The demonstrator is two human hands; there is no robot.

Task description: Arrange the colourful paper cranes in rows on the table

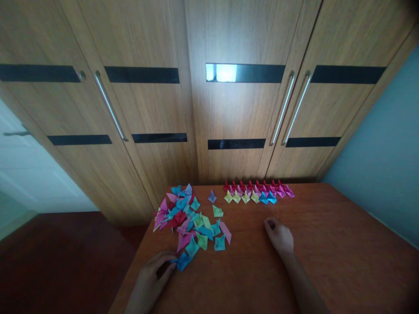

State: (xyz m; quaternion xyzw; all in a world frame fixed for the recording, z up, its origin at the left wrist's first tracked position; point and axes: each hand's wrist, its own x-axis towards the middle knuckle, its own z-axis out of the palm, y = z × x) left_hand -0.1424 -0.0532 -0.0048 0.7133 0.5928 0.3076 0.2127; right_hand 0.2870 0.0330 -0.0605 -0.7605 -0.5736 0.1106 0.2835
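Observation:
My left hand is at the table's near left, with thumb and forefinger closed on the tip of a dark blue origami piece. That piece lies at the near edge of a loose heap of folded paper in pink, red, teal, green and blue. My right hand rests on the table with its fingers curled, and nothing shows in them. Beyond it stand neat rows of origami pieces: red ones at the back, pink ones, then yellow ones and blue ones in front.
A lone purple origami piece and a pale green one lie between heap and rows. The brown table meets a wooden wardrobe at the back. A blue wall stands to the right.

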